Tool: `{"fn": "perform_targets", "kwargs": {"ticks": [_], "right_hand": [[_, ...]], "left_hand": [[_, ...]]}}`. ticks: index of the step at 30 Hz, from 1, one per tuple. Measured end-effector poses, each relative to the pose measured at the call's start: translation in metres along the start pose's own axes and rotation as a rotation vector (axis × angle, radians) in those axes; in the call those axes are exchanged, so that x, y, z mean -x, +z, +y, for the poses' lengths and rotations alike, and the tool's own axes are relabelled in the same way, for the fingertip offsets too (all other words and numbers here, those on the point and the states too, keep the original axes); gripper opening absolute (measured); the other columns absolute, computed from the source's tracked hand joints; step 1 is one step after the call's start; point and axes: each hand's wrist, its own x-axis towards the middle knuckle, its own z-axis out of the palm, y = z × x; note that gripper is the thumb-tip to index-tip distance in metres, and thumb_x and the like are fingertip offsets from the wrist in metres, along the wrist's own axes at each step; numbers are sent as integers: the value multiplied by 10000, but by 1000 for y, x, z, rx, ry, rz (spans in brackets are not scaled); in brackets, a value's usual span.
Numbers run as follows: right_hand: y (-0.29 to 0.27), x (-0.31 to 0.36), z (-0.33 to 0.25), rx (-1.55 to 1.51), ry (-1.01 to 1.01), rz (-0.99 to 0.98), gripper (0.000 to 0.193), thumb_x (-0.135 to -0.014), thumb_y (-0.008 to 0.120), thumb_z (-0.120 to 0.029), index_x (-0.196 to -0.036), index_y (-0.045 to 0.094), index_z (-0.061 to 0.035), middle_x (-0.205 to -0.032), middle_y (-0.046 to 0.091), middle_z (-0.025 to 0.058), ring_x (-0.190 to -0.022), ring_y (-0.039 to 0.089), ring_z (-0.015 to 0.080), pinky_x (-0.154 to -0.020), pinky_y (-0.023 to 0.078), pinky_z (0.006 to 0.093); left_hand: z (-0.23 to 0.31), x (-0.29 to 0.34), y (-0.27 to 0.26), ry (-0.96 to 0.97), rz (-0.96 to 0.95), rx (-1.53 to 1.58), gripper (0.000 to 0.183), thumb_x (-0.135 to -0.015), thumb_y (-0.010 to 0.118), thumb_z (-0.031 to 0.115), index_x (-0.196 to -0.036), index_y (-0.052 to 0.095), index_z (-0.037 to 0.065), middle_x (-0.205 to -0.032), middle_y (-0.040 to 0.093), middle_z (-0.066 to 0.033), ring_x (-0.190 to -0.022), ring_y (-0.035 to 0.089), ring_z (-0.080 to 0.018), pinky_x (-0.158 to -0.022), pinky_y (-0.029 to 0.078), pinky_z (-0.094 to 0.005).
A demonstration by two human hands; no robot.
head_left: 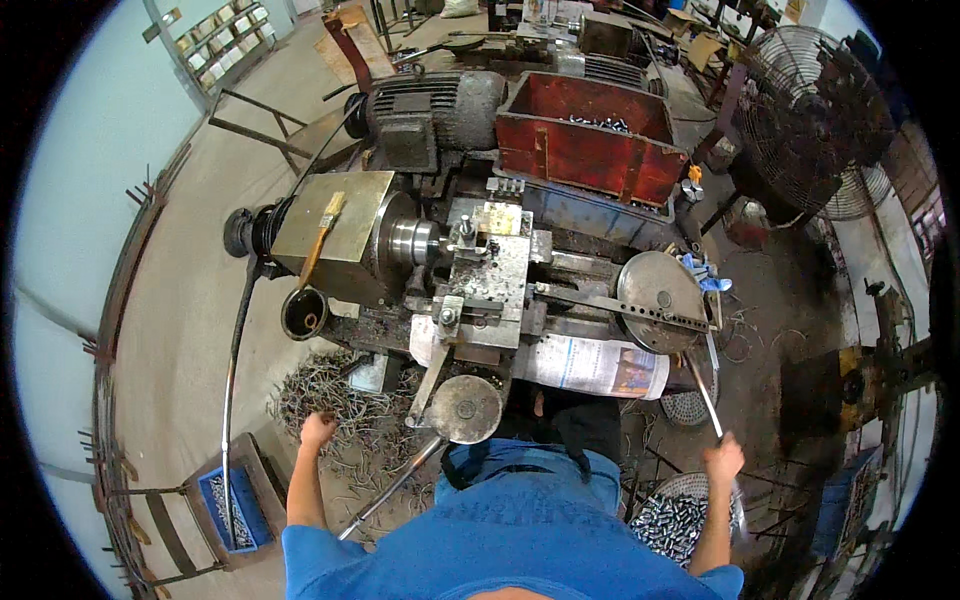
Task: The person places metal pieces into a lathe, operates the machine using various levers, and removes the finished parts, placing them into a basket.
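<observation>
Blue shirt (520, 520) sits nearest; well apart from the left hand (318, 428), curled near metal shavings (300, 385), contents impossible to tell, the right hand (724, 460) grips a metal lever (707, 400) below the round disc (655, 285), by its outer end, probably for leverage.

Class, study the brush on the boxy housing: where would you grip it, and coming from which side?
Take the brush by its slim handle, probably from the person's near side: the handle slants toward the person and past the near edge of the housing, while the bristles point away.
</observation>
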Motion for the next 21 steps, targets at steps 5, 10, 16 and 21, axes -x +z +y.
{"fn": "perform_targets", "kwargs": {"ticks": [5, 10, 16, 21], "right_hand": [[-38, 74, -72, -321, 104, -139, 311, -553, 585, -195, -800, 539, -12, -682, 590, 243, -674, 577, 434, -617, 457, 490], [-35, 97, -95, -451, 134, -119, 331, -564, 581, -258, -778, 532, -11, -656, 569, 240, -647, 557, 438, -593, 440, 483], [-36, 105, -105, -410, 150, -139, 365, -573, 589, -274, -830, 530, -23, -678, 585, 256, -671, 566, 460, -614, 452, 499], [-27, 109, -99, -496, 93, -142, 420, -599, 598, -328, -892, 526, -36, -676, 591, 244, -653, 568, 453, -588, 447, 507]], "left_hand": [[-24, 13, 29, -89, -140, 112, 250, -737, 595, 217, -929, 669, 76, -779, 672, -100, -594, 656, -221, -679, 522, -339], [17, 9, 22, 11, -111, 129, 226, -734, 585, 205, -891, 676, 70, -710, 661, -110, -535, 645, -218, -638, 521, -323], [21, -22, 16, 151, 20, 25, 269, -711, 603, 247, -912, 678, 86, -700, 652, -136, -674, 647, -279, -672, 505, -359], [42, -13, 8, 126, -44, 147, 255, -756, 589, 234, -911, 658, 44, -631, 638, -109, -613, 641, -219, -628, 500, -343]]}}
